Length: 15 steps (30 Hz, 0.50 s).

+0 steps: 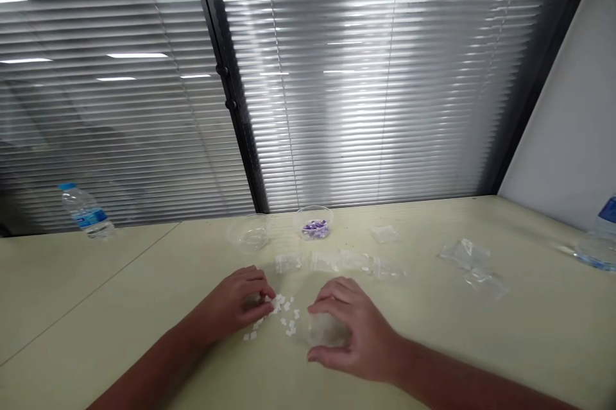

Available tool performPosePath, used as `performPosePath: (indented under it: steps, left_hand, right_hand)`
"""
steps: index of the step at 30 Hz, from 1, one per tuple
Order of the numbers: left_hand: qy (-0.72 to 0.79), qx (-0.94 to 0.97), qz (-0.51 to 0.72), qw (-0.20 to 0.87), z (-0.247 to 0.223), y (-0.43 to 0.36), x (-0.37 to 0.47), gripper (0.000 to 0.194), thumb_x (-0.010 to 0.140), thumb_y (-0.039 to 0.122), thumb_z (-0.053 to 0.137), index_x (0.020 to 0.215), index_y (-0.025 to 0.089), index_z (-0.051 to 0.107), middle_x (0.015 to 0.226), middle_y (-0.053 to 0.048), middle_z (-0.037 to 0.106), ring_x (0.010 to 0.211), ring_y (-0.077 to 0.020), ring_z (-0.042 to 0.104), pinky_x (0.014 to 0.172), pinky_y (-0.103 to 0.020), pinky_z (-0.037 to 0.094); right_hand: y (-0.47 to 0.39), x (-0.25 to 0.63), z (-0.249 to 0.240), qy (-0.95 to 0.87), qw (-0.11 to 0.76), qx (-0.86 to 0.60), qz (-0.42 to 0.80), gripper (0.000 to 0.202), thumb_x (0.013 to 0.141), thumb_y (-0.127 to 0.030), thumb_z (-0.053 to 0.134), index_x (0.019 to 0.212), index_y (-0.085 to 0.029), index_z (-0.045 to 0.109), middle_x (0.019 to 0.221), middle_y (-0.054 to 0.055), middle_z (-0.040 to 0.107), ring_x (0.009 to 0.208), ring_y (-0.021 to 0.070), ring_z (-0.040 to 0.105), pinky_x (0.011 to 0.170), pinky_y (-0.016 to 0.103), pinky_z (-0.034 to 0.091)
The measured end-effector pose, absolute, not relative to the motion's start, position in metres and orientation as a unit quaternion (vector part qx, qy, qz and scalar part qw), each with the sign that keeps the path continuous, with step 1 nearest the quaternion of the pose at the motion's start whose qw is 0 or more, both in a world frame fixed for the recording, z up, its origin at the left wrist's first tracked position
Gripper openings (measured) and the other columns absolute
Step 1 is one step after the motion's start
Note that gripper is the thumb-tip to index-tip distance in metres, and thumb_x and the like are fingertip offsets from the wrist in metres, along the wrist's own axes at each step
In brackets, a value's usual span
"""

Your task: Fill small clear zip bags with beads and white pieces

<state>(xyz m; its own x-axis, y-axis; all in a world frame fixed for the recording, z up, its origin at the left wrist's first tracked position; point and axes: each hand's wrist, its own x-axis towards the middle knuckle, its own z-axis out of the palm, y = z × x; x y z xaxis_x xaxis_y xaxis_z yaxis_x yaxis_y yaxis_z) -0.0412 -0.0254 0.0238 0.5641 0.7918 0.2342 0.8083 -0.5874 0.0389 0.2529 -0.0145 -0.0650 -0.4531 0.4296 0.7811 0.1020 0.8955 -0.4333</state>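
Small white pieces point(290, 326) lie scattered on the table between my two hands. My left hand point(242, 303) rests at the left edge of the pile, its fingers curled and its thumb and fingertips drawn close around some white pieces. On the other side, my right hand point(359, 333) curves its thumb and fingers around a clear plastic container point(327, 329). The container is see-through and slightly blurred, so its exact shape is hard to make out. It sits just right of the loose pieces.
Beyond my hands lies a row of small clear plastic bags point(325, 261). Behind it stand a clear bowl point(250, 238) and a bowl with purple pieces point(315, 228). More clear bags point(474, 262) lie to the right. Water bottles stand left point(89, 212) and right point(600, 243).
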Motion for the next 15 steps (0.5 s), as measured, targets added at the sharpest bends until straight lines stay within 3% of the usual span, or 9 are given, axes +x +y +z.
performPosePath:
  steps: [8, 15]
  left_hand:
    - [-0.448, -0.886, -0.103, 0.062, 0.026, -0.028, -0.038, 0.026, 0.103, 0.034, 0.053, 0.094, 0.023, 0.075, 0.086, -0.002, 0.069, 0.085, -0.0181, 0.061, 0.086, -0.032, 0.045]
    - [-0.471, -0.873, -0.117, 0.047, 0.021, -0.022, -0.045, 0.021, 0.101, 0.031, 0.054, 0.086, 0.021, 0.067, 0.085, -0.001, 0.067, 0.084, -0.0171, 0.059, 0.082, -0.03, 0.044]
  right_hand:
    - [0.003, 0.238, -0.062, -0.796, 0.516, -0.221, 0.228, 0.044, 0.076, -0.046, 0.087, 0.111, -0.025, 0.07, 0.106, 0.005, 0.065, 0.103, 0.0231, 0.058, 0.094, 0.039, 0.046]
    - [0.005, 0.242, -0.064, -0.785, 0.463, -0.271, 0.312, 0.04, 0.079, -0.043, 0.084, 0.112, -0.025, 0.07, 0.111, 0.003, 0.062, 0.109, 0.021, 0.057, 0.096, 0.036, 0.047]
